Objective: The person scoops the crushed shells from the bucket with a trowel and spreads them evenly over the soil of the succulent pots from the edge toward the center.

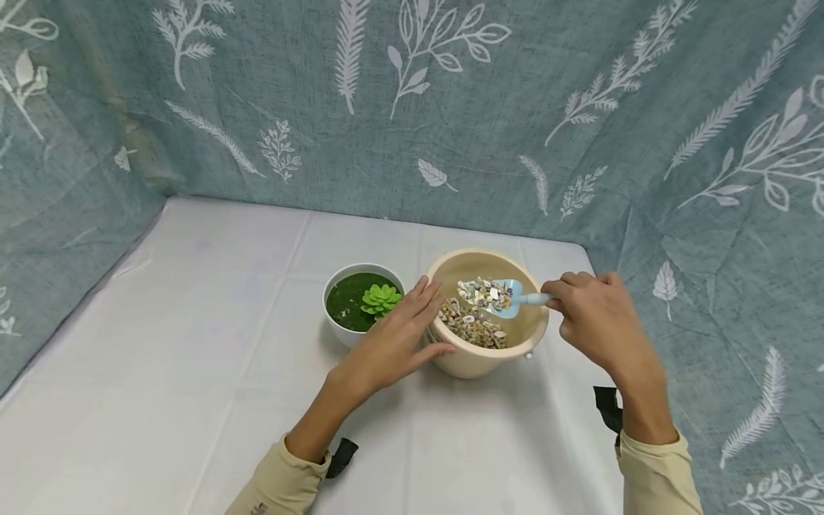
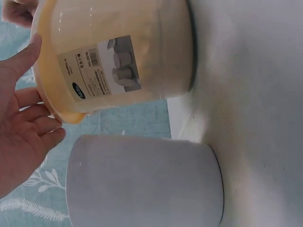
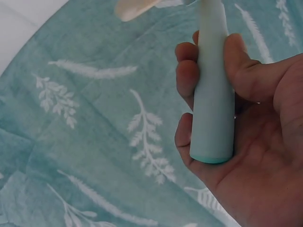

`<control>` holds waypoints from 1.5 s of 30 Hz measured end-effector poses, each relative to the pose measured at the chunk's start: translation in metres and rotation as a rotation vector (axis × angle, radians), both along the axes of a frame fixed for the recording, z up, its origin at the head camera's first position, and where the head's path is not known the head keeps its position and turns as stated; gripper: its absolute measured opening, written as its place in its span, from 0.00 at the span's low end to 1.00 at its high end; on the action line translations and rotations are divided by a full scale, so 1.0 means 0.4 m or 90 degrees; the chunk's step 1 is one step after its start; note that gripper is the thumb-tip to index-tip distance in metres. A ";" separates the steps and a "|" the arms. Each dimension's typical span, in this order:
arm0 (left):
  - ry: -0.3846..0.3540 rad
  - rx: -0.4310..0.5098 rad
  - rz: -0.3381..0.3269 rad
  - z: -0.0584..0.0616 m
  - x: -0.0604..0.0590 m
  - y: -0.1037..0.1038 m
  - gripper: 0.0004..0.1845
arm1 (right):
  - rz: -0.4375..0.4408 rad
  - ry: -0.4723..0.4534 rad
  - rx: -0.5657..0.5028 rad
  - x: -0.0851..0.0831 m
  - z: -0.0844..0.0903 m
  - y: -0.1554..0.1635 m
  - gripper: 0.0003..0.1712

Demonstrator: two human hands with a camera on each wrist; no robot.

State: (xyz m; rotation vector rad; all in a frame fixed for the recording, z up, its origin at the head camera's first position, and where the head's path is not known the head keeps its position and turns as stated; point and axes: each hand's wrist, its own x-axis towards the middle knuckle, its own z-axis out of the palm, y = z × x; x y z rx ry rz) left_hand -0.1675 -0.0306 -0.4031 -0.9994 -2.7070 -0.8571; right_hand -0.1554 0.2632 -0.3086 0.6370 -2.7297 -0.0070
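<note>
the right hand (image 1: 595, 315) grips the handle of a blue scoop (image 1: 508, 297), held level over the beige bowl (image 1: 476, 361) and heaped with pebbles (image 1: 483, 292). the left hand (image 1: 399, 336), fingers straight, rests against the bowl's left side. just left stands a white pot (image 1: 341, 332) with a succulent (image 1: 380, 299). both sit on the white surface (image 1: 193, 357), leaf-print cloth (image 1: 386, 107) behind.

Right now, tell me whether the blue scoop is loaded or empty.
Loaded. The blue scoop, held by the right hand over the beige bowl, carries a heap of pebbles.
</note>
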 end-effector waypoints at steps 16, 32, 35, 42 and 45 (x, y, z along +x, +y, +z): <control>-0.153 0.121 0.177 -0.041 0.009 -0.266 0.53 | 0.095 0.052 -0.016 0.005 0.013 -0.141 0.06; -0.166 0.131 0.184 -0.065 -0.010 -0.265 0.57 | 0.154 -0.002 0.102 -0.013 -0.040 -0.309 0.07; -0.158 0.128 0.186 -0.066 -0.010 -0.270 0.56 | 0.150 -0.015 0.121 -0.013 -0.040 -0.331 0.06; -0.143 0.136 0.185 -0.071 -0.011 -0.279 0.52 | 0.148 -0.047 0.149 -0.011 -0.005 -0.381 0.10; -0.139 0.136 0.190 -0.072 -0.012 -0.285 0.52 | 0.150 -0.062 0.165 -0.010 0.012 -0.404 0.15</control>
